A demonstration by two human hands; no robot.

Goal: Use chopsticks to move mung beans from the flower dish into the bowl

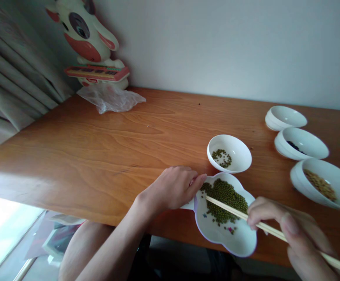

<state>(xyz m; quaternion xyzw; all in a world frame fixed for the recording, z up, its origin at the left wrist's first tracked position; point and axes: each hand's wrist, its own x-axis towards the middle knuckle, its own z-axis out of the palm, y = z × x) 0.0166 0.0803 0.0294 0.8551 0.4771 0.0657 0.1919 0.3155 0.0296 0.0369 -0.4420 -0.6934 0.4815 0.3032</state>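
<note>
A cloud-shaped white dish with a lilac rim [241, 244] lies at the table's front edge, partly overhanging it. Green mung beans [227, 199] are heaped in its middle and upper part. My left hand [178, 187] is closed at the dish's left side, thumb at the rim, over a pale handle-like part. My right hand [293, 230] grips a pair of wooden chopsticks [228, 208], whose tips touch down among the beans on the left of the heap. Just beyond the dish stands a white bowl [241, 154] with a few green beans at its bottom.
On the right stand three white bowls: a far one [287, 117], one with dark beans [313, 144], and a near one with yellowish beans [298, 179]. A cow-shaped toy keyboard [96, 72] and a clear plastic bag [114, 99] sit at the back left of the wooden table [114, 152].
</note>
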